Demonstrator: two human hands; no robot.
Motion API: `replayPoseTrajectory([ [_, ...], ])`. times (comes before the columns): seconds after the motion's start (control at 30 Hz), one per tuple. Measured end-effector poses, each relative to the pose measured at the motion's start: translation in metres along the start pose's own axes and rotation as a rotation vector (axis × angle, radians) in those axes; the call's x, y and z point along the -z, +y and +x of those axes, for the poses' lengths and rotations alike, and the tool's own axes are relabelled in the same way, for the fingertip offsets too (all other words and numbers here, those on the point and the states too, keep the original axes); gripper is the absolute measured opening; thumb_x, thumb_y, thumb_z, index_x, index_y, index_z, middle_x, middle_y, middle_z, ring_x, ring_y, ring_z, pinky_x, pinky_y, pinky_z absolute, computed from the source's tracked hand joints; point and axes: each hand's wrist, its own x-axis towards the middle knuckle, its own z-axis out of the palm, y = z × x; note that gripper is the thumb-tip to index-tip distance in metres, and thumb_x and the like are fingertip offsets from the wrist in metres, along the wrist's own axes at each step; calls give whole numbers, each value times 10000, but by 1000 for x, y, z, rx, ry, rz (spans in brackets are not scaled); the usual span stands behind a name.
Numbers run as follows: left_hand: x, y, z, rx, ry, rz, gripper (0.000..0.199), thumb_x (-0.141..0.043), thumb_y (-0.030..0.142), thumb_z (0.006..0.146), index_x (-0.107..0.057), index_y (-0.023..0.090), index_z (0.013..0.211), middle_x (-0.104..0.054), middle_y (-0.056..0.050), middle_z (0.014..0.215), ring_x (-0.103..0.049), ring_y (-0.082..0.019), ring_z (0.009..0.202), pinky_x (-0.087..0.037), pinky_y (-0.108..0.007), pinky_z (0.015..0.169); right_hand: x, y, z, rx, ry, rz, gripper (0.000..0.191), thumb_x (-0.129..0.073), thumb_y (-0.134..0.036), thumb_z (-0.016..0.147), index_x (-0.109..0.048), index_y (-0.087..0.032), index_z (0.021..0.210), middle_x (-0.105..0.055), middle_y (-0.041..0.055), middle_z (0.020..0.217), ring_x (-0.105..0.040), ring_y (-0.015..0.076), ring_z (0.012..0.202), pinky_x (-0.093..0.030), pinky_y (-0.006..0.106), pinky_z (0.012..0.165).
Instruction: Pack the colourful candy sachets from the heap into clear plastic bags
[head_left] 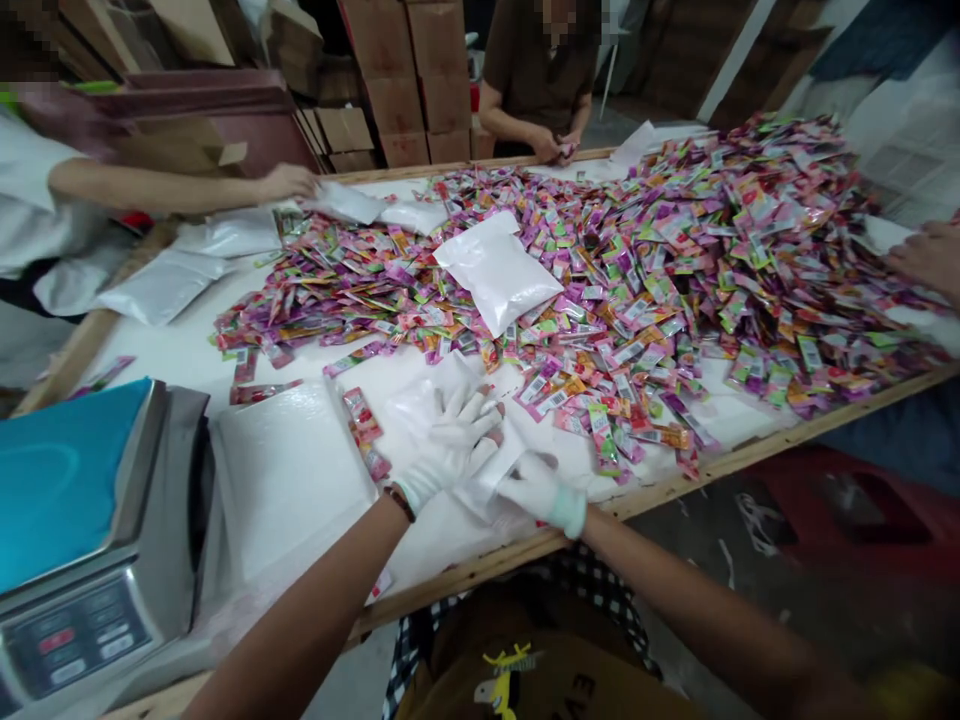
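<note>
Both my hands wear white gloves with pale green cuffs. My left hand [454,445] lies with fingers spread on a white plastic mailing bag [412,408] near the table's front edge. Close beside it on the right, my right hand [538,488] is closed on a folded edge of that bag; its fingertips are partly hidden. Small colourful snack sachets [615,350] lie in a wide heap beyond my hands. On the heap rests a filled white bag [499,272]. Left of my hands is a stack of flat white bags [289,470].
A scale [79,620] with a blue top [64,475] stands at the left. Several filled white bags [169,285] lie at the far left, where a co-worker's hand [289,183] reaches in. Another person [540,90] stands opposite; a hand [930,262] shows at the right edge.
</note>
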Motion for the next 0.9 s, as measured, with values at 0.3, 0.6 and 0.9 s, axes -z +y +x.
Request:
replayPoseTrajectory([
  [0.3, -28, 33, -2, 34, 50, 76, 456, -526, 363, 895, -546, 296, 1346, -422, -129, 1496, -230, -405, 1433, -33, -763, 1088, 31, 39, -4, 587, -178, -944, 153, -523, -163, 900, -675, -171, 884, -650, 93, 948, -538, 218, 923, -411, 382, 893],
  [0.6, -24, 2, 16, -226, -35, 44, 433, -541, 385, 902, -580, 296, 1324, -400, -116, 1519, -334, -363, 1381, -136, -713, 1118, 16, -9, -6, 646, -264, -1044, 175, -503, -110, 883, -671, -161, 890, -642, 103, 927, -552, 215, 886, -429, 351, 800],
  [0.9, -25, -2, 17, -339, 11, 57, 570, -656, 421, 835, -533, 260, 1367, -376, -168, 1520, -246, -365, 1445, -139, -684, 1138, 59, 20, -21, 695, -208, -785, 282, -497, -149, 897, -638, -147, 1142, -650, 145, 1187, -568, 255, 1155, -448, 440, 1020],
])
